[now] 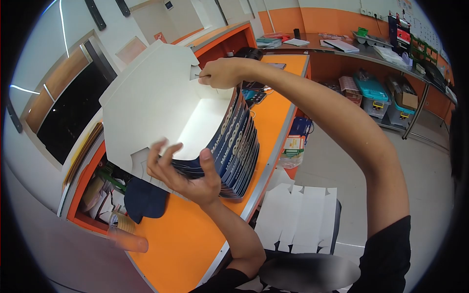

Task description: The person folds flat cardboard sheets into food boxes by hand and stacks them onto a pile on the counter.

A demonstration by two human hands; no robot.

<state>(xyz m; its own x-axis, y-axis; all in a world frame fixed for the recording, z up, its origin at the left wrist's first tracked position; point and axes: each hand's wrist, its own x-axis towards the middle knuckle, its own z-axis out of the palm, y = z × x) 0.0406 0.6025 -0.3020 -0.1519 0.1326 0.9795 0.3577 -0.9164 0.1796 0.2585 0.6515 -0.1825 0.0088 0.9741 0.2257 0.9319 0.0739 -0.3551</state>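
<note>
A cardboard box (pixel 201 122) with a white inside and its lid (pixel 141 105) raised sits on top of a tall stack of nested boxes (pixel 239 156). The stack's outer walls are dark blue with pale lettering. At the far corner my right hand (pixel 222 73) is closed, thumb and fingers pinching the box's corner flap. My left hand (pixel 188 176) is at the near corner with fingers spread, thumb up by the blue wall. A notched flap of the lid shows just behind its fingers.
The stack stands on an orange counter (pixel 183 239). On it are a dark blue cap (pixel 144 198) and a clear plastic cup (pixel 128 239). Flat white box blanks (pixel 298 215) lie beside the counter, low in front of me. Storage bins (pixel 373 95) sit under the far table.
</note>
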